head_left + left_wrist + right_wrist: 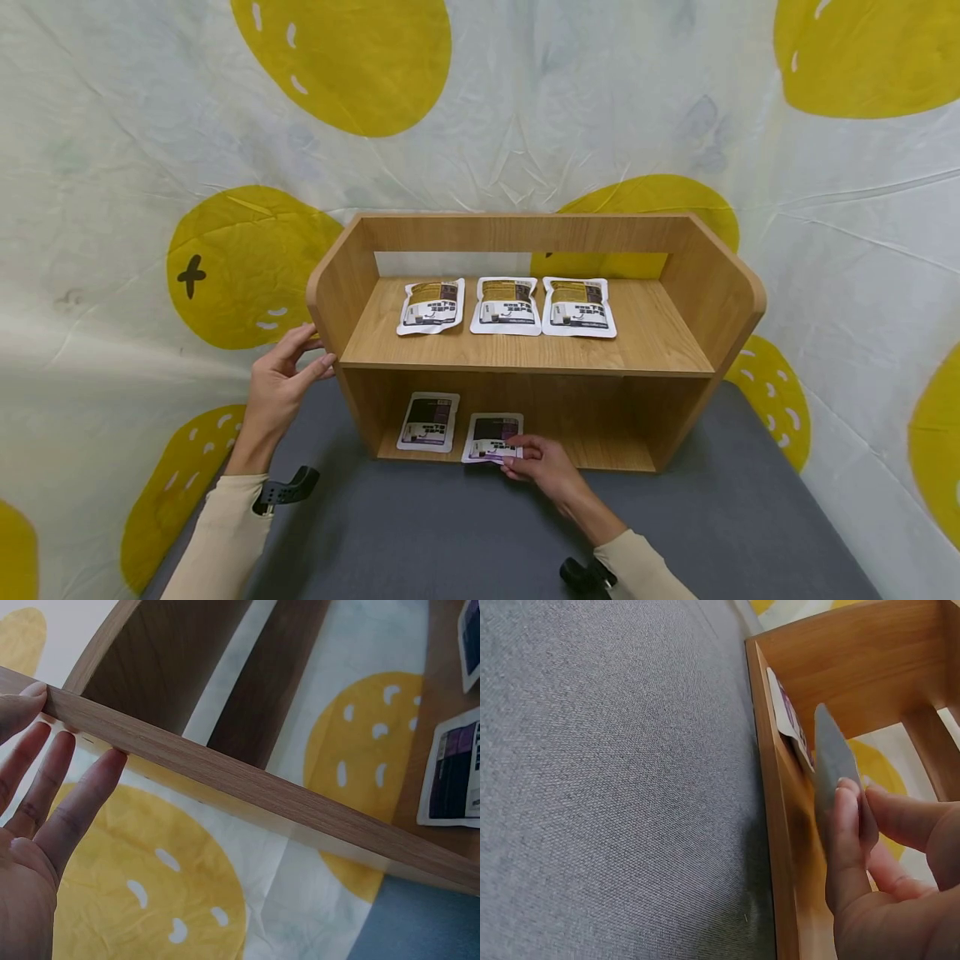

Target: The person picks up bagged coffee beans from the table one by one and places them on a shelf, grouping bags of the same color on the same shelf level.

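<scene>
My right hand (551,471) pinches a flat white-edged pouch (491,435) with a dark and purple label between thumb and fingers, at the front of the lower shelf. In the right wrist view the pouch (836,765) appears nearly edge-on, its plain silvery back showing, tilted up off the board. Beside it on the left lies a similar pouch (428,422). My left hand (279,387) touches the left side panel of the wooden shelf (525,367) with its fingertips. Its fingers are fairly straight along the panel edge (225,766) in the left wrist view.
Three white pouches with brown and gold labels, such as the middle pouch (507,306), lie in a row on the upper shelf. The shelf stands on a grey cloth-covered table (465,533). Behind hangs a pale curtain (525,100) with yellow shapes.
</scene>
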Demonstrator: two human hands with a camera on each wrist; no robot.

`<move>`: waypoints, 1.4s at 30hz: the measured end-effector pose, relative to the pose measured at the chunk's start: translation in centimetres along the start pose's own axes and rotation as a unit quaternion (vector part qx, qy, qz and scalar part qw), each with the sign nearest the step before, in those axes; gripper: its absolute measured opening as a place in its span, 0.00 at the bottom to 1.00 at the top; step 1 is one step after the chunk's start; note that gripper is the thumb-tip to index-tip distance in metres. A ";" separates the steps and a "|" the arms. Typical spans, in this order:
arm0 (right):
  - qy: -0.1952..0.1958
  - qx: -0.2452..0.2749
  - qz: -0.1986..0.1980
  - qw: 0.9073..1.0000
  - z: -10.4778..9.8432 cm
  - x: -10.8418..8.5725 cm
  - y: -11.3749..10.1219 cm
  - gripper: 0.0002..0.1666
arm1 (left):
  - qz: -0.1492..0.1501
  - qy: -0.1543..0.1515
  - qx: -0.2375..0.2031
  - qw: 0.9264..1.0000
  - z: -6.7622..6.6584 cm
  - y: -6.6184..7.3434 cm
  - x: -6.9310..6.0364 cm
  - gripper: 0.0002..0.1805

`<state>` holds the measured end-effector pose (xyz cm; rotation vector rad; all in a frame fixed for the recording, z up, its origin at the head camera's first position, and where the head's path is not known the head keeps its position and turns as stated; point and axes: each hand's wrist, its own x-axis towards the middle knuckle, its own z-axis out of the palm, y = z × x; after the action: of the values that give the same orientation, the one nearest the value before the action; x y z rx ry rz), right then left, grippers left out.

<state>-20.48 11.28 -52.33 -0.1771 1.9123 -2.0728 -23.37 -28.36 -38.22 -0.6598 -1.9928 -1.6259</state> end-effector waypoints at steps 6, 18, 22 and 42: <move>0.008 0.003 0.007 1.000 0.0 0.1 0.1 0.24 | -0.004 0.001 0.006 1.000 0.1 0.1 0.0 0.32; 0.040 -0.005 0.021 0.999 0.1 0.3 0.1 0.17 | -0.008 0.002 0.012 1.000 0.1 0.2 -0.1 0.32; 0.044 -0.009 0.023 0.999 0.1 0.3 0.2 0.20 | -0.007 0.001 0.012 1.000 0.1 0.3 -0.1 0.32; 0.047 -0.027 0.035 0.998 -0.2 0.4 0.3 0.23 | 0.000 0.001 -0.001 1.000 0.2 0.3 -0.2 0.31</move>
<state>-20.90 11.30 -52.72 -0.0242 1.9997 -2.0190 -23.09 -28.18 -38.14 -0.6586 -1.9915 -1.6283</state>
